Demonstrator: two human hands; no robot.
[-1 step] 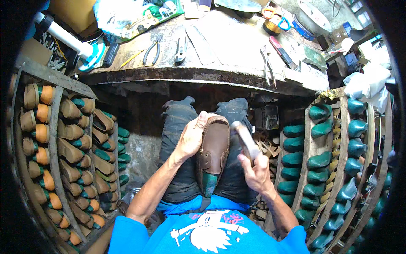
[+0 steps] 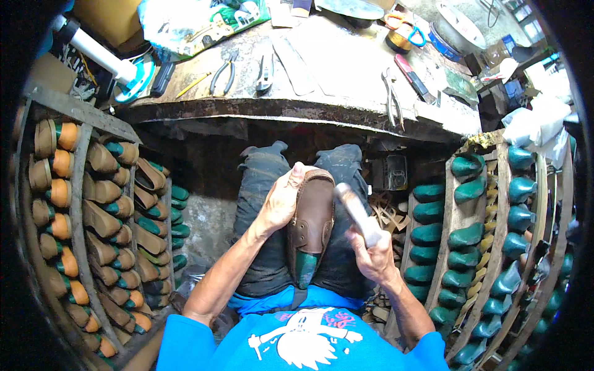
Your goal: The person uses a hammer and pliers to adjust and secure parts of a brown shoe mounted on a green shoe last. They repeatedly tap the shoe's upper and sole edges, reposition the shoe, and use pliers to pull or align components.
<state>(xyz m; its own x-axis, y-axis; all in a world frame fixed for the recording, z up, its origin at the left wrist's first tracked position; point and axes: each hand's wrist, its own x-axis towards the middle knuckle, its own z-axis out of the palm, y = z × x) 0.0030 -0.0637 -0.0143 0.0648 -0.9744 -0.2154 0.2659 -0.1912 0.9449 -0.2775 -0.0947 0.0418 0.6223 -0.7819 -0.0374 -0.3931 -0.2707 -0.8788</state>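
Observation:
A brown leather shoe upper (image 2: 315,213) with eyelets and a stitched toe is stretched over a green shoe last (image 2: 305,269), upright between my thighs with the toe end away from me. My left hand (image 2: 281,201) grips its far left edge, thumb up near the toe. In my right hand (image 2: 375,255), the fingers are wrapped round a pale hammer-like tool (image 2: 364,221), smeared by motion. Its far end hangs just right of the shoe, apart from it, so the exact kind is hard to make out.
The workbench (image 2: 247,110) ahead holds pliers (image 2: 223,75), pincers (image 2: 391,98), a red-handled cutter (image 2: 411,73) and scissors (image 2: 405,29). A rack of brown shoes (image 2: 102,191) on lasts stands at my left. Racks of green lasts (image 2: 467,235) stand at my right.
The tool in my right hand has shifted slightly down and toward me, its tilt changed. My left hand and the shoe stay nearly as they were.

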